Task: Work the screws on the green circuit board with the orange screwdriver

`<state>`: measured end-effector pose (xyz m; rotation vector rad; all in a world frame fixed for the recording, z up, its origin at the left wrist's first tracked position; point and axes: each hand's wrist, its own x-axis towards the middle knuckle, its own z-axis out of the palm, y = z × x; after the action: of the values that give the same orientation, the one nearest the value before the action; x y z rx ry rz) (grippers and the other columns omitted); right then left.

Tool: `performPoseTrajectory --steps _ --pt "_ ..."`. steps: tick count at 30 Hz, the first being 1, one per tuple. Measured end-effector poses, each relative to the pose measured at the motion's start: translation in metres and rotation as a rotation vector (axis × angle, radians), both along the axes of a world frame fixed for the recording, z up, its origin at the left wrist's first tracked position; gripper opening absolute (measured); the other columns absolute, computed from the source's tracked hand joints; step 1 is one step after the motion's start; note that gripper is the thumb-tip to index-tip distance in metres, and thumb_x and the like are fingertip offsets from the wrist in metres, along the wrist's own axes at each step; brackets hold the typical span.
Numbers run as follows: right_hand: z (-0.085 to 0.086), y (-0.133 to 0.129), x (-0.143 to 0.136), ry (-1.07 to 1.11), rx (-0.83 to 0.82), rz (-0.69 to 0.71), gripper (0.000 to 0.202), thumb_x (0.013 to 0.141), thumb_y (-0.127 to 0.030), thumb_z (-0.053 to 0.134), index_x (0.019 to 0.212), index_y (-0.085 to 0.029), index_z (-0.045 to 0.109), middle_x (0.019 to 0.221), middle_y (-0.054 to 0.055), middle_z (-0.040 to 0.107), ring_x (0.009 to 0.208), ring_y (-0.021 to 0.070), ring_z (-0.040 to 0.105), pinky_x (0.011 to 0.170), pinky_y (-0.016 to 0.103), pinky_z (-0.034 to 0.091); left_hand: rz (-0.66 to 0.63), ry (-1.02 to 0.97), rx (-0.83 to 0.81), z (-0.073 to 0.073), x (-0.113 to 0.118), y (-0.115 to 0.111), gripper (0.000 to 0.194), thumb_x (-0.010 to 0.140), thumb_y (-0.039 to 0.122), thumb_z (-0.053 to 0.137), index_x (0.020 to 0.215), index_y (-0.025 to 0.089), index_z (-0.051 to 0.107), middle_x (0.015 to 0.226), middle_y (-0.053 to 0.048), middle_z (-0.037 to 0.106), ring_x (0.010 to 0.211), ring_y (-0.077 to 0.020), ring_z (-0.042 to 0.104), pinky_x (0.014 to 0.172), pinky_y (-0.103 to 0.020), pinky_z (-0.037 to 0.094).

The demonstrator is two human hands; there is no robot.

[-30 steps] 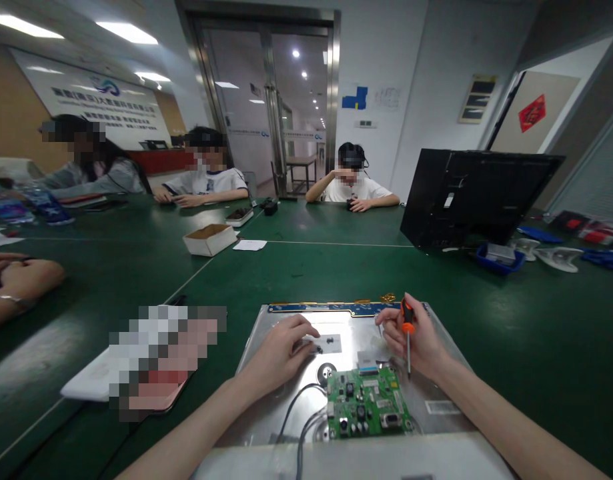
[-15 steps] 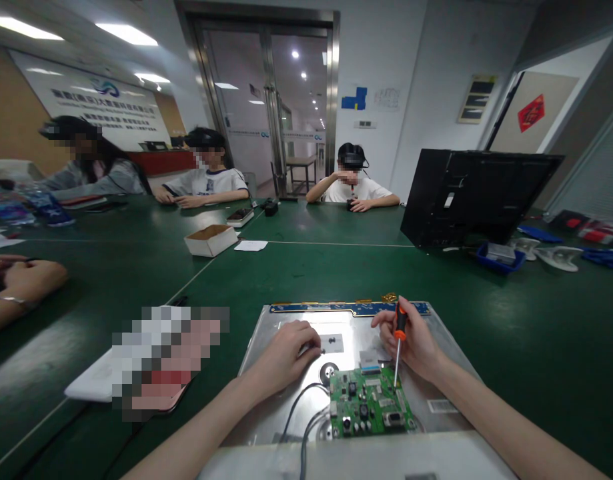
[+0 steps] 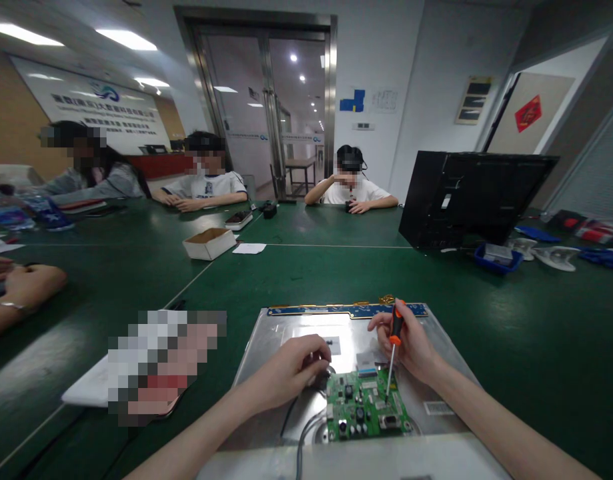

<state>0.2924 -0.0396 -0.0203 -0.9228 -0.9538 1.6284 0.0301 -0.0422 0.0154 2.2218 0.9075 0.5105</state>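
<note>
A green circuit board (image 3: 359,397) lies on the silver metal back of a flat panel (image 3: 266,333). My right hand (image 3: 416,347) grips an orange-and-black screwdriver (image 3: 396,325) by the handle, its shaft slanting down over the board's right part. Whether the tip touches the board I cannot tell. My left hand (image 3: 299,365) is closed with curled fingertips at the board's upper left corner, covering a round fitting there; what it holds, if anything, is hidden. Beside the board, a grey cable (image 3: 306,433) runs toward me. A narrow blue circuit strip (image 3: 326,311) lines the panel's far edge.
Left of the panel lie phones (image 3: 156,380), blurred out. Farther off are a small open box (image 3: 210,244), a white paper (image 3: 249,249) and a black monitor (image 3: 471,200) with a blue tray (image 3: 497,259) beside it. Several people sit around the green table (image 3: 306,277).
My left hand has moved right and down, from the panel's middle to the board's upper left corner. The screwdriver's tip has shifted slightly left and down over the board.
</note>
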Motion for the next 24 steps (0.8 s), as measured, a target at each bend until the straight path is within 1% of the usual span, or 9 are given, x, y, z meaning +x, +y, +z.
performPoseTrajectory --steps 4,7,11,15,18,21,24 --pt "0.008 -0.003 0.001 -0.031 0.027 -0.005 0.069 0.081 -0.080 0.049 0.072 -0.015 0.070 0.043 -0.002 0.049 0.037 0.0104 0.040 0.037 0.022 0.030 -0.028 0.026 0.004 0.003 0.003 0.001 0.014 0.091 0.013 0.048 0.089 0.019 0.061 0.086 -0.002 0.066 0.077 -0.0175 0.058 0.069 -0.028 0.043" --pt "0.012 -0.003 0.003 -0.071 0.006 0.001 0.071 0.083 -0.080 0.044 0.071 -0.014 0.068 0.044 0.001 0.054 0.035 0.0102 0.041 0.035 0.021 0.027 -0.042 0.037 0.001 0.000 0.006 0.002 0.014 0.092 0.014 0.047 0.089 0.019 0.061 0.086 -0.003 0.066 0.078 -0.0180 0.059 0.071 -0.028 0.044" --pt "0.011 -0.002 0.009 -0.188 -0.071 0.066 0.075 0.086 -0.080 0.035 0.073 -0.013 0.067 0.051 0.007 0.065 0.030 0.0085 0.039 0.031 0.020 0.020 -0.042 0.034 -0.029 -0.006 0.012 0.003 0.014 0.094 0.018 0.048 0.089 0.019 0.061 0.088 -0.004 0.066 0.083 -0.0193 0.059 0.073 -0.029 0.045" --pt "0.008 -0.001 0.013 -0.282 -0.064 0.091 0.075 0.086 -0.080 0.036 0.074 -0.014 0.068 0.057 0.010 0.070 0.030 0.0076 0.040 0.032 0.019 0.019 -0.040 0.018 -0.031 -0.010 0.016 0.001 0.013 0.094 0.020 0.050 0.087 0.020 0.061 0.086 -0.003 0.065 0.082 -0.0194 0.057 0.073 -0.029 0.045" --pt "0.008 -0.003 0.012 -0.351 -0.058 0.151 0.077 0.087 -0.081 0.034 0.077 -0.014 0.070 0.060 0.011 0.072 0.032 0.0080 0.042 0.032 0.019 0.018 -0.030 0.008 -0.021 -0.012 0.017 -0.001 0.014 0.094 0.021 0.049 0.087 0.020 0.060 0.086 -0.003 0.064 0.084 -0.0198 0.057 0.075 -0.030 0.045" --pt "0.010 -0.005 0.012 -0.401 -0.072 0.215 0.079 0.087 -0.081 0.032 0.080 -0.013 0.071 0.059 0.009 0.072 0.031 0.0067 0.037 0.033 0.019 0.018 -0.033 0.005 -0.019 -0.014 0.016 -0.002 0.014 0.095 0.021 0.048 0.090 0.020 0.061 0.088 -0.003 0.064 0.086 -0.0205 0.057 0.077 -0.030 0.045" --pt "0.012 -0.006 0.012 -0.408 -0.074 0.227 0.078 0.087 -0.080 0.034 0.084 -0.012 0.072 0.060 0.010 0.072 0.032 0.0071 0.038 0.034 0.020 0.020 -0.047 0.000 -0.013 -0.013 0.015 -0.002 0.014 0.094 0.019 0.049 0.091 0.021 0.062 0.090 -0.004 0.065 0.088 -0.0208 0.057 0.078 -0.031 0.045"
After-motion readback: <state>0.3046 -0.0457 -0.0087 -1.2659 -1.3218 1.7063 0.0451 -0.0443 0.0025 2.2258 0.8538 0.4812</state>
